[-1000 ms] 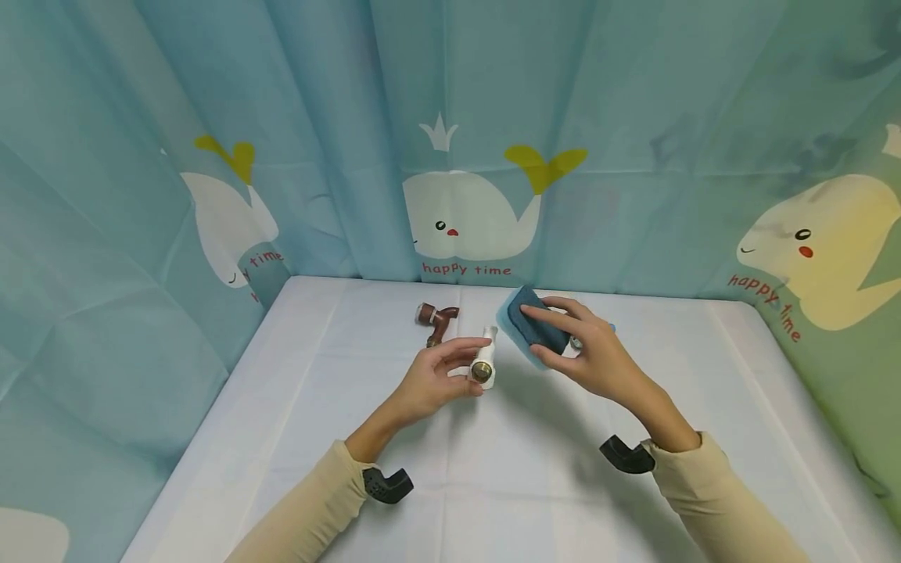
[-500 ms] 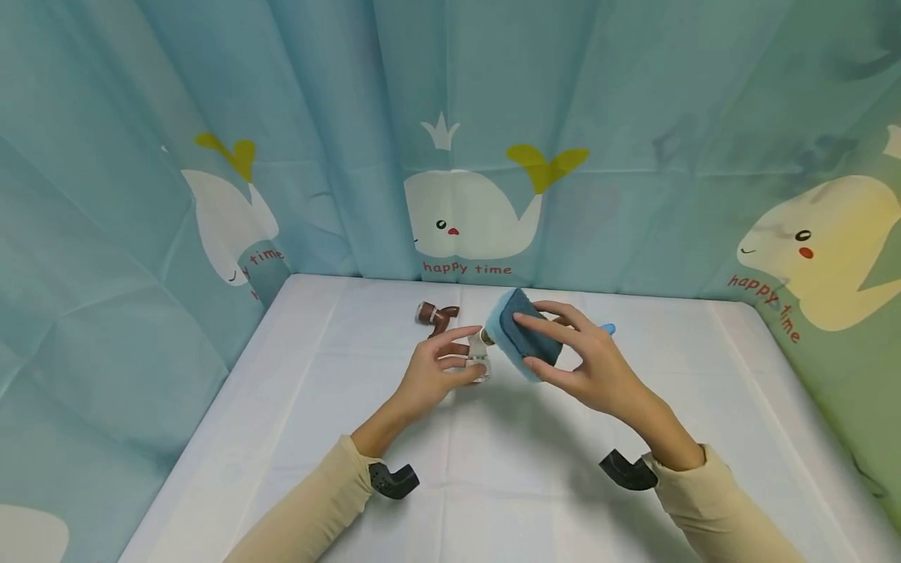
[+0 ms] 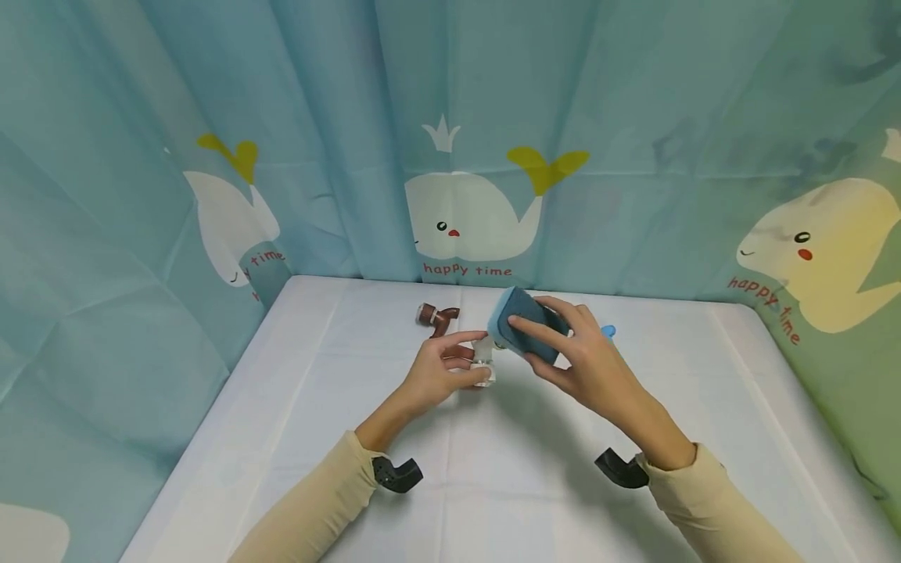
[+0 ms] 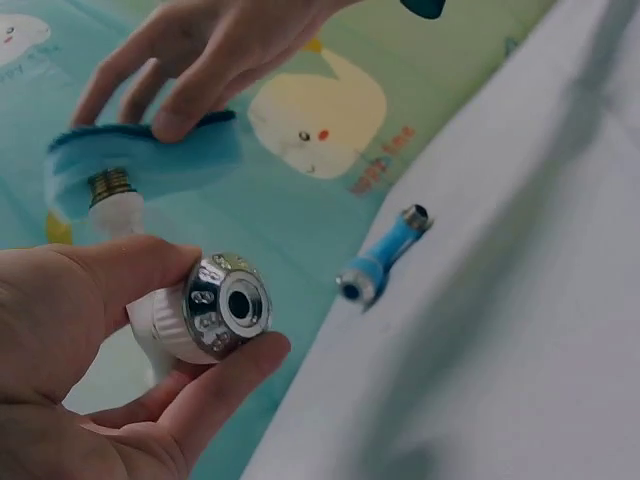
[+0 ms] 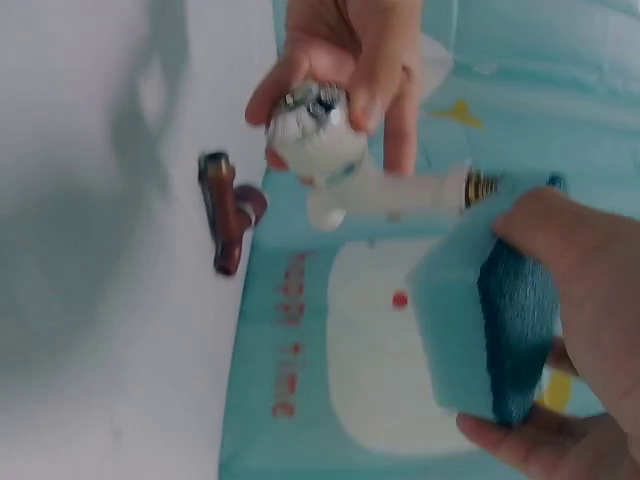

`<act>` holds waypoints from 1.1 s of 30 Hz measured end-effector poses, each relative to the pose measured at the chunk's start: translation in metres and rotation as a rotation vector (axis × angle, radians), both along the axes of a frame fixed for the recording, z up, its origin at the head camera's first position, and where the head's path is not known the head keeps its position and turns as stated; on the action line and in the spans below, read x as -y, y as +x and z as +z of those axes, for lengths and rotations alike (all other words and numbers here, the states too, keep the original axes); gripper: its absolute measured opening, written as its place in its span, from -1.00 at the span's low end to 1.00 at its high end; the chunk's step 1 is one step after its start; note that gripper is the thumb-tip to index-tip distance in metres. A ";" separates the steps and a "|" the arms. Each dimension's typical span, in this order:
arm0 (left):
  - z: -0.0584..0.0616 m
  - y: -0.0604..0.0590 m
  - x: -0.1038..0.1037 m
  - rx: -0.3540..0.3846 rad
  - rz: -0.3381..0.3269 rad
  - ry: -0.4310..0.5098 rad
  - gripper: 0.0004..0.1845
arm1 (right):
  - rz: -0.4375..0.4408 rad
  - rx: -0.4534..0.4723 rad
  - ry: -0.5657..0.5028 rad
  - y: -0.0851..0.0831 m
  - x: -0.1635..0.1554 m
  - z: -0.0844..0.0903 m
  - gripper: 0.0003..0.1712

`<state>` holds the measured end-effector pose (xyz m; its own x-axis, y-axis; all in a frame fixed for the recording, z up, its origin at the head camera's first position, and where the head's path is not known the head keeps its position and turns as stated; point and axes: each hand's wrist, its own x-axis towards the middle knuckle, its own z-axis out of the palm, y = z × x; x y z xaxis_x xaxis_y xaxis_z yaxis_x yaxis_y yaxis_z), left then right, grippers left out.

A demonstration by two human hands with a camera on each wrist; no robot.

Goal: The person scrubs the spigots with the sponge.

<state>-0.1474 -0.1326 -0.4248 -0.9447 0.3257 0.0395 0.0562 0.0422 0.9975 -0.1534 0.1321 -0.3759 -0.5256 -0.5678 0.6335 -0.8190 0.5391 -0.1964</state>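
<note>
My left hand (image 3: 428, 377) pinches a white faucet (image 5: 400, 196) by its chrome-capped knob (image 4: 228, 305), thumb on one side and fingers on the other. The faucet is raised above the table, its brass threaded end (image 4: 110, 184) turned toward the sponge. In my right hand (image 3: 598, 363) is a two-layer sponge (image 3: 528, 327), light blue with a dark blue scouring side, gripped between thumb and fingers. Its light side meets the threaded end, which it partly covers in the head view.
A brown faucet (image 3: 441, 317) lies on the white table (image 3: 521, 485) behind my left hand. A blue faucet (image 4: 385, 255) lies on the right side, mostly hidden by my right hand in the head view. A whale-print curtain (image 3: 338, 195) borders the table.
My left hand has turned the white faucet so its threaded end points right instead of toward the head camera. The sponge has come left onto that end and changed its tilt slightly.
</note>
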 end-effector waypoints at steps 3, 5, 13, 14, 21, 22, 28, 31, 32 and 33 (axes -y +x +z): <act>0.001 -0.007 -0.002 -0.051 0.004 -0.112 -0.39 | -0.069 0.044 -0.058 -0.004 -0.014 -0.003 -0.25; 0.002 -0.014 -0.007 -0.125 0.015 -0.249 -0.42 | -0.118 0.097 -0.087 -0.006 -0.026 -0.005 -0.18; 0.001 -0.057 -0.043 -0.375 -0.027 -0.804 -0.44 | -0.213 0.403 -0.137 -0.008 -0.069 -0.018 -0.20; 0.000 -0.062 -0.049 -0.381 -0.041 -0.854 -0.44 | -0.224 0.449 -0.150 -0.008 -0.073 -0.019 -0.21; -0.012 -0.086 -0.077 -0.405 -0.100 -1.063 -0.43 | -0.248 0.602 -0.165 -0.007 -0.094 -0.036 -0.10; -0.013 -0.087 -0.079 -0.409 -0.105 -1.093 -0.43 | -0.246 0.607 -0.165 -0.007 -0.095 -0.037 -0.08; -0.017 -0.092 -0.083 -0.421 -0.166 -1.199 -0.45 | -0.261 0.594 -0.178 -0.004 -0.098 -0.038 -0.05; -0.016 -0.095 -0.071 -0.430 -0.216 -1.152 -0.36 | -0.263 0.595 -0.178 -0.002 -0.102 -0.039 -0.05; -0.015 -0.096 -0.064 -0.434 -0.228 -1.136 -0.30 | -0.263 0.595 -0.177 -0.001 -0.103 -0.039 -0.06; -0.012 -0.097 -0.056 -0.436 -0.235 -1.122 -0.22 | -0.265 0.594 -0.176 0.000 -0.105 -0.040 -0.05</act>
<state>-0.2446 -0.0765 -0.4372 -0.8363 0.5433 -0.0744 0.4983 0.8096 0.3101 -0.1529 0.2368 -0.4156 -0.9207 -0.2864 0.2652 -0.3894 0.6258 -0.6758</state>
